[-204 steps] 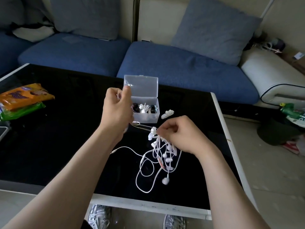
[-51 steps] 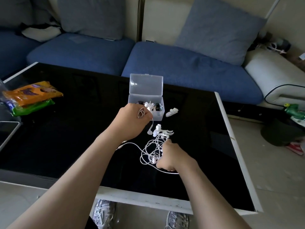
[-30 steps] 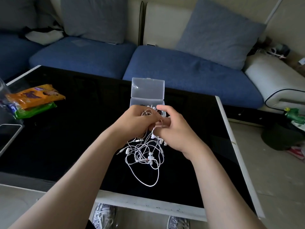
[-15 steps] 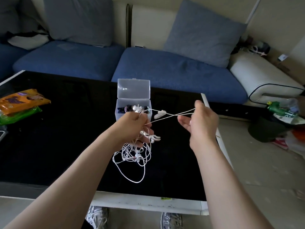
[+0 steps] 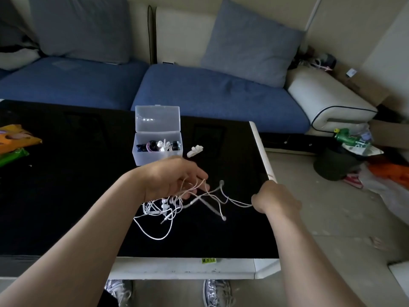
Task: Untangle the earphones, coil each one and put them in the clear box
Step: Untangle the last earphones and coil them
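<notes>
The right hand [image 5: 276,200] pinches one strand of the tangled thin white earphone cords [image 5: 163,209]. The left hand [image 5: 174,180] apparently hooks the rest over the black table [image 5: 66,173]. Light, limp and snag-prone, they are probably best gripped beside the knot.

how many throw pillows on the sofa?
2: the left pillow leans on the sofa back above the left seat, the right pillow above the right seat. More may sit out of frame, left.
</notes>
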